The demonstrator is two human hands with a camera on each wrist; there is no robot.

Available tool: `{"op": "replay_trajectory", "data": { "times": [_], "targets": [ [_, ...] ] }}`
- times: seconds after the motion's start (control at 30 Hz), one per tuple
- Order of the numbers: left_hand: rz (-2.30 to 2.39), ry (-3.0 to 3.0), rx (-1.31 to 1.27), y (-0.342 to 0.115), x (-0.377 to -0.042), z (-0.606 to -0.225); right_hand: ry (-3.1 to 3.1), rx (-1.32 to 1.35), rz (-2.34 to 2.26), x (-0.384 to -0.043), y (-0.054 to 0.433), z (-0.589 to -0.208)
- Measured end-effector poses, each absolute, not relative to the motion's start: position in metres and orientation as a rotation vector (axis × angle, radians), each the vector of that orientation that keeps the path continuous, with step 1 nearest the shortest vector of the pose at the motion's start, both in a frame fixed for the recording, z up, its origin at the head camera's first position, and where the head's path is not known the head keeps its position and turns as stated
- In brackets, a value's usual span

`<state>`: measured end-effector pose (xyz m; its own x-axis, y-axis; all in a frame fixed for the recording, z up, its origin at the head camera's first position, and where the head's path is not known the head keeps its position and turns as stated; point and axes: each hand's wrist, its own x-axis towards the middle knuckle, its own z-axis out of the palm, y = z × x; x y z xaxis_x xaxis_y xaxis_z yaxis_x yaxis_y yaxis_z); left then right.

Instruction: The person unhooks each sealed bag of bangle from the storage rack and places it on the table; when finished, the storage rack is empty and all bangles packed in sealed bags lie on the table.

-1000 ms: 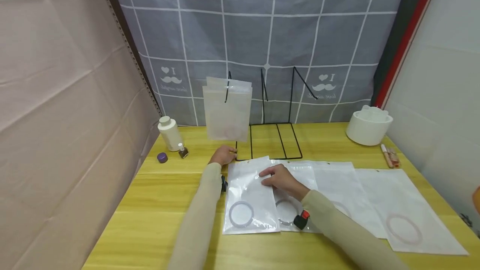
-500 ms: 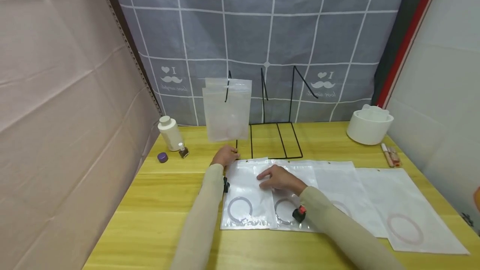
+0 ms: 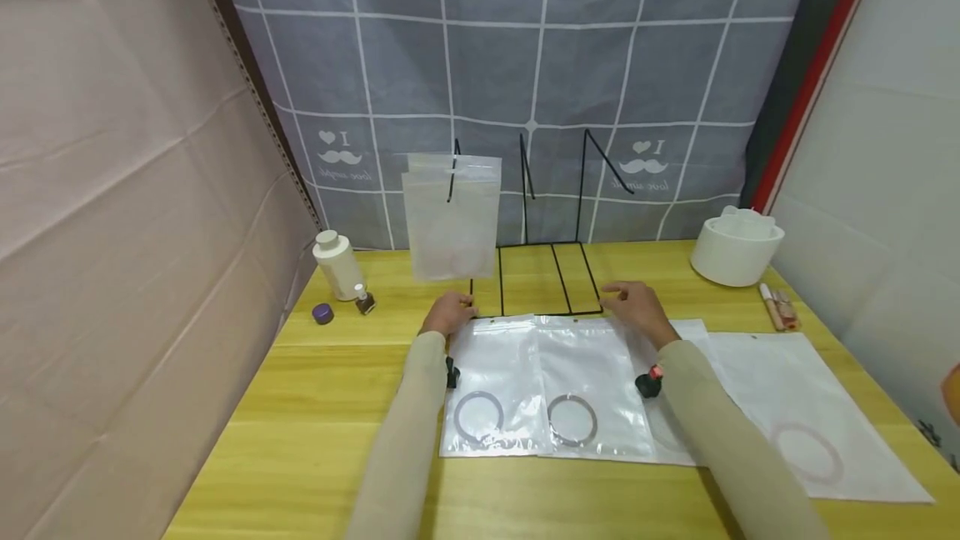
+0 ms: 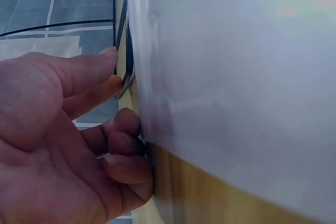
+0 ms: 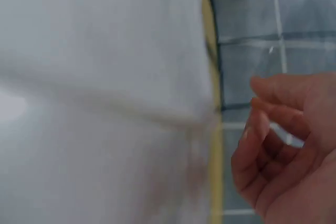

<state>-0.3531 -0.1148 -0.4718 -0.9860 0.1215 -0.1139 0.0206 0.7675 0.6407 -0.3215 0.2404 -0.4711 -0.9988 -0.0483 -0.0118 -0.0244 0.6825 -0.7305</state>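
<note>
A black wire display rack (image 3: 564, 280) stands on the table, with several upright hooks. My left hand (image 3: 448, 312) is at its front left corner, thumb and index finger (image 4: 93, 97) pinching the wire. My right hand (image 3: 637, 308) is beside the front right corner with loosely curled fingers and nothing in them; whether it touches the wire I cannot tell. Clear zip bags, each with a ring-shaped item, lie in an overlapping row before the rack: the left bag (image 3: 495, 373), the second bag (image 3: 588, 365) and the far right bag (image 3: 810, 373). A third lies partly under my right forearm.
Zip bags (image 3: 452, 219) hang on the rack's left hook. To the left stand a white bottle (image 3: 339, 265), a small dark bottle (image 3: 364, 300) and a purple lid (image 3: 322, 313). A white round container (image 3: 737, 252) and two small tubes (image 3: 780, 308) are at the right.
My right hand has left the left bag and moved right and away from me to the rack's front right corner. My left hand stays at the left corner. The left bag has shifted slightly.
</note>
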Motion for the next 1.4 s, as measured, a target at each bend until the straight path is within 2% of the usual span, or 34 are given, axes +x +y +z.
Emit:
{"op": "replay_trajectory", "data": {
  "times": [0.13,0.37,0.63,0.77,0.97,1.2,1.4],
  "targets": [
    [1.02,2.812,0.123,-0.117,-0.351,-0.469,2.771,-0.119,-1.205,-0.335,0.259,-0.483],
    [1.057,2.795,0.1,-0.117,-0.356,-0.467,2.816,-0.196,-1.035,-0.348,0.263,-0.488],
    [1.101,2.764,0.028,-0.116,-0.358,-0.468,2.782,-0.185,-1.072,-0.352,0.263,-0.486],
    [1.108,2.771,0.083,-0.117,-0.361,-0.472,2.785,-0.175,-1.083,-0.353,0.264,-0.486],
    [1.233,2.825,0.091,-0.136,-0.359,-0.476,2.789,-0.175,-1.055,-0.35,0.264,-0.491],
    [1.754,3.026,0.051,-0.17,-0.351,-0.43,2.775,-0.18,-1.081,-0.347,0.263,-0.494],
    [2.072,2.989,0.275,-0.188,-0.355,-0.39,2.777,-0.171,-1.072,-0.347,0.262,-0.493]
  ]
}}
